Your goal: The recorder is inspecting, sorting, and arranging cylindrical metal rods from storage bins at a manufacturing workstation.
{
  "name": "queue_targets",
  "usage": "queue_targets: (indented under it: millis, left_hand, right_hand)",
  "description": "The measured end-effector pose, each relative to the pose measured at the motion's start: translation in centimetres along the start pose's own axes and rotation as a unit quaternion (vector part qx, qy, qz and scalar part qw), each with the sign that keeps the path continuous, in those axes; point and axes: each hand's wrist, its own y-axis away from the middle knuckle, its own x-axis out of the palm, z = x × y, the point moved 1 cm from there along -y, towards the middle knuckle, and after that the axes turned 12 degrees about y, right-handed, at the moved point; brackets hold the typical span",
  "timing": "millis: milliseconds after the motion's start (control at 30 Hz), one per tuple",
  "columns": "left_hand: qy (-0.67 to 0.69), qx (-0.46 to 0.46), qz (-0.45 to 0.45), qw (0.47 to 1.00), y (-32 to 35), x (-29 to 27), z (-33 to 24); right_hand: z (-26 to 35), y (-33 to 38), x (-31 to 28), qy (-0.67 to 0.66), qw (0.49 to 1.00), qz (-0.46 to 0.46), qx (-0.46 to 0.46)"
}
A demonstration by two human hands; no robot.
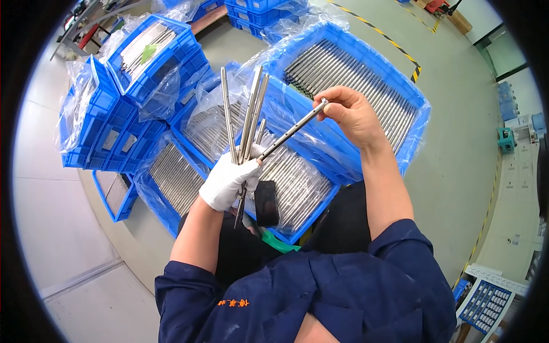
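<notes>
My left hand (229,182), in a white glove, is closed round several slim metal rods (249,123) that fan upward, their lower ends sticking out below the palm. My bare right hand (353,117) pinches the upper end of one metal rod (294,130) between thumb and fingers. That rod slants down to the left, and its lower end meets the gloved fingers. Small dark holes or marks run along it. Beneath my hands is a blue crate (310,222) of similar rods under clear plastic. A black rectangular object (266,203) is beside my left hand.
Beyond my right hand stands a large plastic-lined blue crate (422,123) with rows of rods. Another rod-filled crate (155,207) lies to the left. Stacked blue crates (94,134) rise at the far left. Black-and-yellow tape (394,43) marks the floor.
</notes>
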Motion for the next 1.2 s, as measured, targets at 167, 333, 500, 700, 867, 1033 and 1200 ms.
queue_targets:
  millis: [167,333,500,700,867,1033,1200]
  left_hand:
    - [-0.017,0.004,-0.026,1.0,0.1,-0.5,-0.1]
    - [-0.067,0.013,-0.058,0.996,0.6,0.1,-1.0]
    - [-0.039,-0.001,-0.051,0.998,0.6,-0.3,-1.2]
    - [-0.033,-0.034,-0.007,0.999,0.9,-0.4,-2.1]
    - [-0.043,0.001,-0.03,0.999,0.4,0.2,-1.1]
    - [-0.018,0.027,-0.082,0.996,-0.3,0.7,0.3]
    - [0.017,0.086,-0.112,0.99,-1.2,-1.1,-0.2]
  right_hand:
    - [0.7,0.1,0.5,0.034,0.999,-0.027,0.022]
    - [0.7,0.4,1.0,0.039,0.995,-0.055,0.076]
    - [0.7,0.4,1.4,-0.01,0.994,-0.051,0.095]
    - [1.7,0.5,2.1,0.061,0.994,0.019,0.085]
    - [-1.1,1.0,6.5,0.049,0.986,0.017,0.157]
    - [-4.1,2.1,9.6,0.104,0.989,-0.038,0.095]
    - [-2.3,0.9,7.4,-0.061,0.99,-0.124,0.024]
